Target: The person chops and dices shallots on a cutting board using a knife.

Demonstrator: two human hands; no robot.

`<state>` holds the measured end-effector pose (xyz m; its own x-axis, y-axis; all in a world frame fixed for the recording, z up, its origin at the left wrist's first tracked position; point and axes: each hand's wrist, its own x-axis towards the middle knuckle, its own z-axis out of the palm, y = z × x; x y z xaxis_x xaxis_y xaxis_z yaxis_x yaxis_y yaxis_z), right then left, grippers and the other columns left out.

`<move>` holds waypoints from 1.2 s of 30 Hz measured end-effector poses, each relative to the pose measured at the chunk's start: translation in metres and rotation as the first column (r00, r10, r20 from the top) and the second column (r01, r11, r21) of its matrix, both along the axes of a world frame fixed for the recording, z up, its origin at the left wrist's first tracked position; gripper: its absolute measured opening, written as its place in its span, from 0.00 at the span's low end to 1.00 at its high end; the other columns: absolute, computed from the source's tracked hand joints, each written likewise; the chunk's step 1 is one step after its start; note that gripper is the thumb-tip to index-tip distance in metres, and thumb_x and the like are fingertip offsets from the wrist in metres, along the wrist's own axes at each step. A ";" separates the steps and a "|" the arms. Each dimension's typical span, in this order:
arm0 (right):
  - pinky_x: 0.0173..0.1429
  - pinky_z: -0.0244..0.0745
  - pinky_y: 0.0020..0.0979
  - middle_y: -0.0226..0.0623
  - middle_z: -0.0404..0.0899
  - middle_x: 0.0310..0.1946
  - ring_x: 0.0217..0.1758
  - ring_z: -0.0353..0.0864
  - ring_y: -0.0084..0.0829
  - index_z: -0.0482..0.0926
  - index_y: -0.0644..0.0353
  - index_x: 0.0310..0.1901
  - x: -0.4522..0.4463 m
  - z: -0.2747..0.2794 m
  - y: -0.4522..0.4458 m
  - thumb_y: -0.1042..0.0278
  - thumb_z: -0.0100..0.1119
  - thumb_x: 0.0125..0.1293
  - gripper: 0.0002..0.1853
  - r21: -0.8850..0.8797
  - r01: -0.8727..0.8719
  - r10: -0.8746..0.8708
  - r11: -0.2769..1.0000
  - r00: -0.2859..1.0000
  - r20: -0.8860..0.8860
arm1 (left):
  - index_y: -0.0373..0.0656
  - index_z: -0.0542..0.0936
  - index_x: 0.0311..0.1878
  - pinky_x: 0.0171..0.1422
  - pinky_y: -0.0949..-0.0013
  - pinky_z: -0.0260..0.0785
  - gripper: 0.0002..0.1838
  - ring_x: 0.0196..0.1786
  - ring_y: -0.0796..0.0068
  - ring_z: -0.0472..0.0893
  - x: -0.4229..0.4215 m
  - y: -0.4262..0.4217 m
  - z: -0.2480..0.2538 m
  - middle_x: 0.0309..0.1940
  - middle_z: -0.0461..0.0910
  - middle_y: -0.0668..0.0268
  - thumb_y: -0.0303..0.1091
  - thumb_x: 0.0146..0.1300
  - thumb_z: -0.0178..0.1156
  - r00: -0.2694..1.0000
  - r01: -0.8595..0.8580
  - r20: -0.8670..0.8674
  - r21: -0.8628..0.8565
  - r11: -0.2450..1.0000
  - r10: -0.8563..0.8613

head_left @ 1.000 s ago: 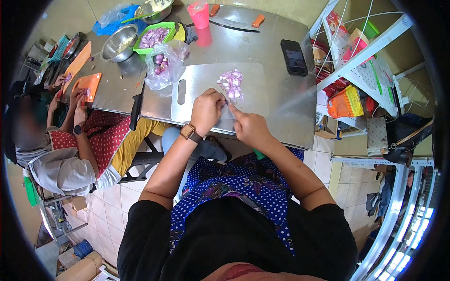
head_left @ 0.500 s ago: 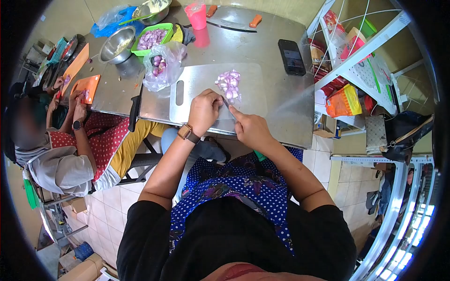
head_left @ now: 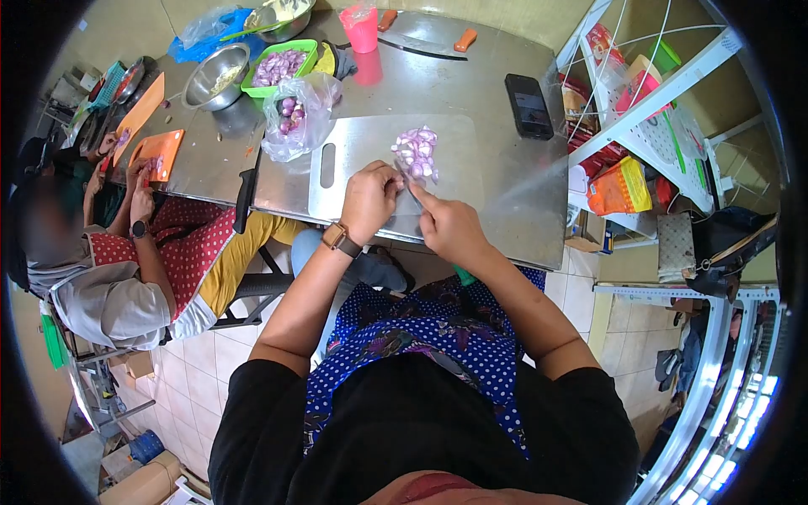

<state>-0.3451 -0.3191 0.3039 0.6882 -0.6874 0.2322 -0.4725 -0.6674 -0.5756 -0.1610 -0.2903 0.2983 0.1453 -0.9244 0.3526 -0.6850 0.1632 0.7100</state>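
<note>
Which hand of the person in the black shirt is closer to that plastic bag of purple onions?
Left. The left hand is to the right of the plastic bag, closer to the body; the right hand is farther right and closer in.

Free passage ran over the grey steel table [head_left: 509,181] between the pale rectangular cutting board [head_left: 362,139] and the black rectangular phone [head_left: 529,106]. A translucent plastic bag [head_left: 286,148], backed by a bright-green plastic basket [head_left: 256,90], obstructed the board's far-left side.
</note>
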 end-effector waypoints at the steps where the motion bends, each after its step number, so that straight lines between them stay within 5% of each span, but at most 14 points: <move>1: 0.36 0.77 0.48 0.48 0.82 0.27 0.27 0.82 0.50 0.74 0.62 0.63 0.005 -0.001 -0.002 0.72 0.55 0.57 0.28 0.006 0.000 0.000 1.000 1.000 -0.001 | 0.34 0.82 0.32 0.41 0.57 0.75 0.05 0.35 0.50 0.82 0.000 -0.001 0.000 0.32 0.81 0.53 0.17 0.51 0.62 1.000 -0.014 0.026 -0.009 1.000 0.014; 12: 0.36 0.77 0.49 0.49 0.82 0.27 0.28 0.82 0.50 0.73 0.63 0.64 -0.004 0.003 0.004 0.73 0.55 0.57 0.29 0.042 0.003 -0.003 0.999 1.000 0.000 | 0.34 0.82 0.32 0.41 0.58 0.75 0.05 0.34 0.50 0.82 0.000 -0.001 -0.001 0.31 0.82 0.54 0.17 0.52 0.62 0.999 -0.022 -0.029 0.036 0.999 0.023; 14: 0.36 0.77 0.49 0.49 0.82 0.28 0.29 0.83 0.50 0.73 0.62 0.64 0.008 -0.005 -0.003 0.72 0.55 0.58 0.29 0.028 -0.003 0.002 1.000 1.000 0.012 | 0.35 0.82 0.33 0.37 0.65 0.75 0.05 0.31 0.61 0.83 0.002 -0.001 -0.004 0.31 0.82 0.56 0.18 0.52 0.65 0.996 -0.036 0.083 -0.052 0.998 0.040; 25: 0.37 0.78 0.48 0.46 0.84 0.30 0.31 0.83 0.48 0.74 0.53 0.65 -0.012 -0.008 0.000 0.69 0.56 0.59 0.29 0.046 -0.005 0.011 0.999 0.992 -0.126 | 0.35 0.82 0.33 0.37 0.64 0.75 0.04 0.32 0.56 0.83 -0.001 0.003 -0.006 0.33 0.81 0.55 0.18 0.53 0.64 0.999 -0.037 0.001 -0.042 0.998 0.037; 32: 0.39 0.77 0.48 0.45 0.83 0.30 0.32 0.83 0.48 0.74 0.44 0.66 -0.002 -0.003 -0.023 0.66 0.54 0.62 0.27 -0.056 0.000 -0.012 0.998 0.976 -0.218 | 0.33 0.80 0.33 0.45 0.55 0.73 0.08 0.40 0.49 0.77 -0.013 0.004 -0.019 0.36 0.75 0.52 0.19 0.46 0.58 0.979 -0.006 0.198 -0.207 0.978 0.048; 36: 0.42 0.76 0.46 0.48 0.82 0.29 0.34 0.82 0.50 0.71 0.39 0.69 -0.006 -0.003 -0.022 0.67 0.55 0.63 0.30 0.003 -0.020 0.020 1.000 0.993 -0.114 | 0.33 0.80 0.36 0.50 0.57 0.70 0.12 0.46 0.52 0.75 -0.013 0.010 -0.006 0.41 0.76 0.56 0.19 0.44 0.58 0.955 0.009 0.296 -0.099 0.995 0.021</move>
